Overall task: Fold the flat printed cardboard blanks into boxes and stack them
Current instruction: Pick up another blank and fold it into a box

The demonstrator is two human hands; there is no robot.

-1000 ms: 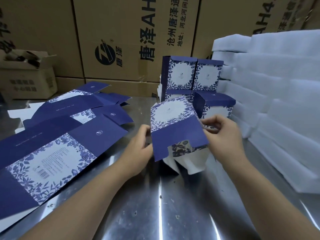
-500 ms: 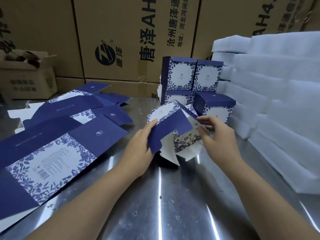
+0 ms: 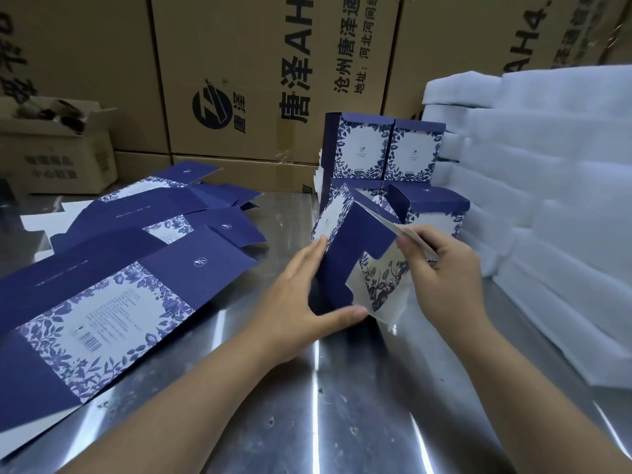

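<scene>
half-folded box (image 3: 345,248) is being steadied on the worktop (image 3: 342,405) near the stacked boxes (image 3: 386,152) | left hand (image 3: 301,295) fingers (image 3: 309,254) being pressed flat on its side as brace | end flap (image 3: 415,239) being pinched by right hand (image 3: 441,268) for tucking

I see a polished metal table (image 3: 342,422), glossy and streaked with reflections. The flat blanks (image 3: 102,302) look like smooth matt card; the half-folded box (image 3: 349,244) shows plain white inside. The foam sheets (image 3: 564,200) seem soft, the brown cartons (image 3: 256,80) dull corrugated board.
</scene>
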